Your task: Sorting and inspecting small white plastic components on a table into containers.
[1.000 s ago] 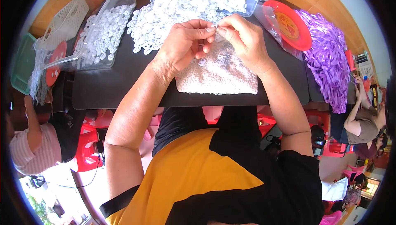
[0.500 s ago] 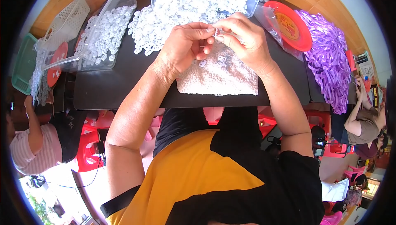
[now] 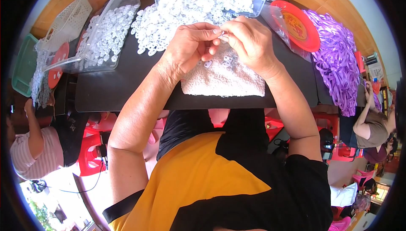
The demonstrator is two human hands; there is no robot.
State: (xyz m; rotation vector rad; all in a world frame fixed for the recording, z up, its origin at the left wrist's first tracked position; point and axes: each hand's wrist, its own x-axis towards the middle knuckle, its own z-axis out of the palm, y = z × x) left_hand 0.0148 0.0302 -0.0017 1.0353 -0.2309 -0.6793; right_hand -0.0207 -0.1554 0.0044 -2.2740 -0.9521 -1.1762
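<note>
My left hand [image 3: 191, 47] and my right hand [image 3: 249, 42] meet fingertip to fingertip above a pale pink towel [image 3: 220, 83]. Between the thumbs and forefingers is a small whitish plastic piece [image 3: 222, 33], mostly hidden by the fingers. Both hands are closed in a pinch on it. A few small clear and white pieces [image 3: 228, 60] lie on the towel under my hands. Just beyond my hands, a heap of small white oval plastic pieces [image 3: 150, 30] spreads over the dark table, beside a clear bin [image 3: 258, 2] full of the same pieces.
A clear tub [image 3: 111, 64] of white ovals stands at the left, near a white basket [image 3: 69, 21] and a green tray [image 3: 25, 66]. Right of my hands are a red plate [image 3: 312, 28] and a pile of purple ribbon [image 3: 338, 61]. People sit at both sides.
My right hand has turned slightly, its fingers curling closer in toward the small piece. My left hand stays almost where it was.
</note>
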